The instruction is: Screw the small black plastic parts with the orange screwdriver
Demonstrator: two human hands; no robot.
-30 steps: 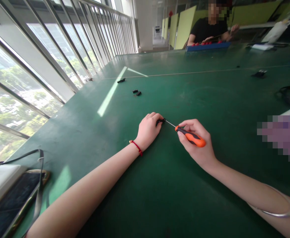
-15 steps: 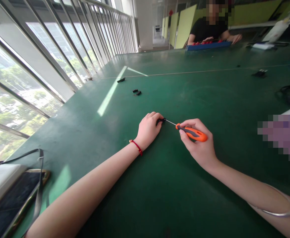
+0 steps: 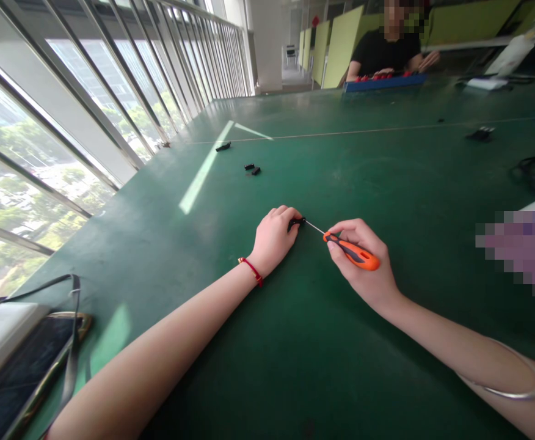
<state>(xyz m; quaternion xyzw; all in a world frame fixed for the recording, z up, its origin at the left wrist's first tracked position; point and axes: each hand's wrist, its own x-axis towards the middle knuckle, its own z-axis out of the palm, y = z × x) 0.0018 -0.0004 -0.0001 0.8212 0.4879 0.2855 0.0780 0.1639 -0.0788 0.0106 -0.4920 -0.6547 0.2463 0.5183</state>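
My left hand (image 3: pixel 274 238) rests on the green table (image 3: pixel 304 342), fingers curled round a small black part (image 3: pixel 296 222) that peeks out at the fingertips. My right hand (image 3: pixel 363 269) grips an orange-and-grey screwdriver (image 3: pixel 352 252). Its thin metal shaft points up-left, with the tip at the black part. A red cord circles my left wrist and a silver bangle sits on my right forearm.
Two small black parts (image 3: pixel 251 168) and another black piece (image 3: pixel 223 146) lie farther back on the left. A phone (image 3: pixel 24 366) and strap sit at the near left edge. Black items (image 3: pixel 480 132) and a cable (image 3: pixel 531 174) lie at the right. A person in black (image 3: pixel 386 52) sits at a blue tray (image 3: pixel 384 82) across the table.
The screwdriver handle rocked slightly in my right hand, tilting up then back down. My left hand stayed on the black part. The person across the table moved a hand.
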